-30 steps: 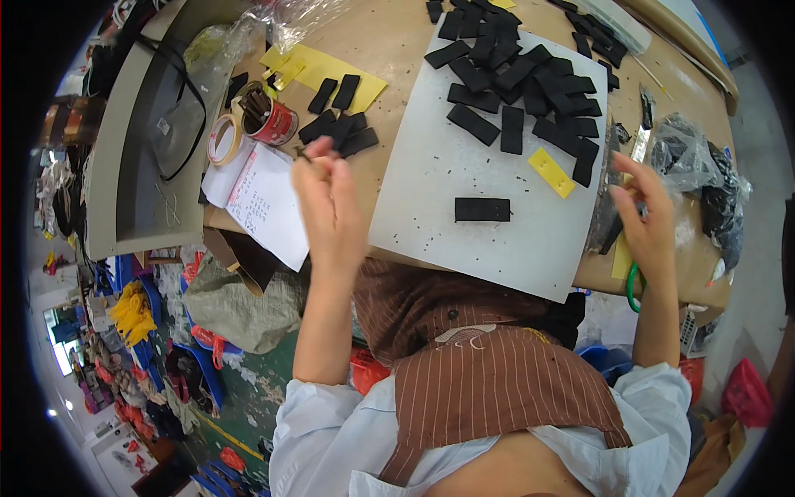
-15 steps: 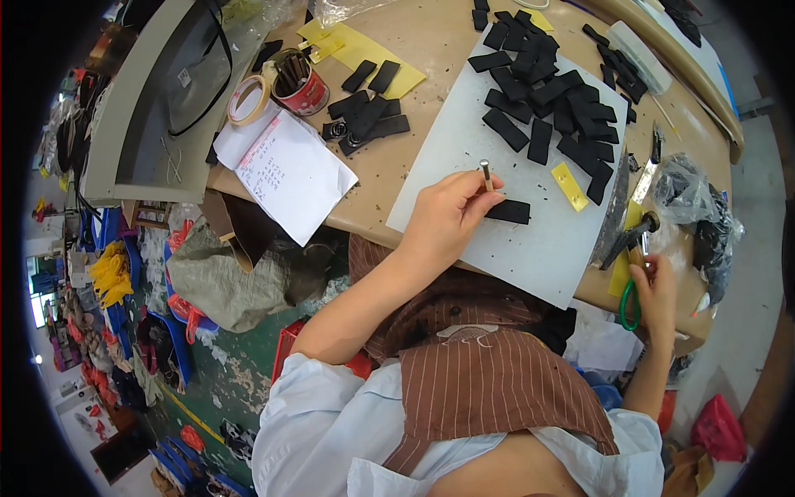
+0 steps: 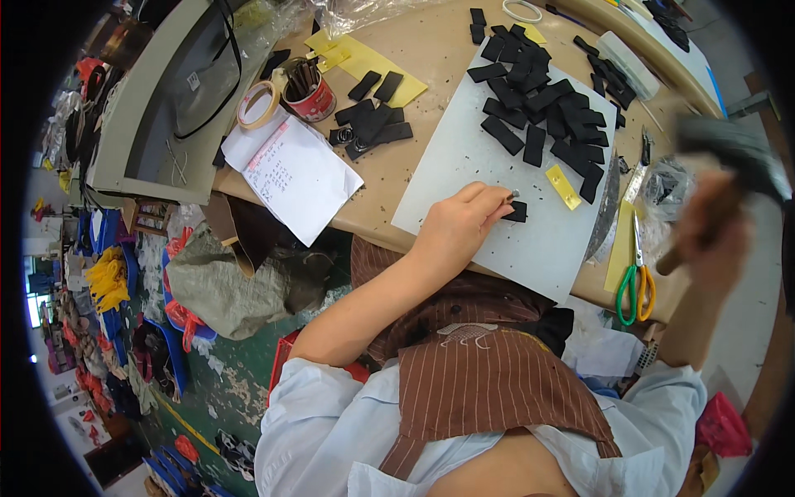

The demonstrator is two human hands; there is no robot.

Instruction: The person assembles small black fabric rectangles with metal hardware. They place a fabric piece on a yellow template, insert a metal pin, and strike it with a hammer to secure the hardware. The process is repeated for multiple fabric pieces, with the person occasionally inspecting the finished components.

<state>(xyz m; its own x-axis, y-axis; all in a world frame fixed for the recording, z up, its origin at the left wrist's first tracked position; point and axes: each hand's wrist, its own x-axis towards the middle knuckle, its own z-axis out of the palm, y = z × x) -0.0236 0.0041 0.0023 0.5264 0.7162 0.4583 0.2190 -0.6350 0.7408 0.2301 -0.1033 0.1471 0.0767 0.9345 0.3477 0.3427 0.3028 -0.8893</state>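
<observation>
My left hand [image 3: 464,222] pinches a short metal punch [image 3: 514,195] over a small black strip [image 3: 518,214]. The strip lies on a white board [image 3: 435,182], partly hidden by my fingers. At the right, my right hand [image 3: 719,240] is raised with a hammer [image 3: 729,147] in its grip; both are smeared by motion. A heap of black strips [image 3: 534,99] covers the far part of the board. Beside the heap lies a yellow strip with holes [image 3: 563,188].
Scissors [image 3: 636,290] with green and orange handles lie at the table's right edge, near a cutter knife [image 3: 642,161]. To the left are a notepad [image 3: 302,182], a tape roll [image 3: 258,103] and a red can of tools [image 3: 313,99]. Crumpled clear plastic [image 3: 667,189] lies at the right.
My right hand has lifted the hammer from beside the scissors, up and to the right. The punch in my left hand has tilted and shifted slightly right over the strip.
</observation>
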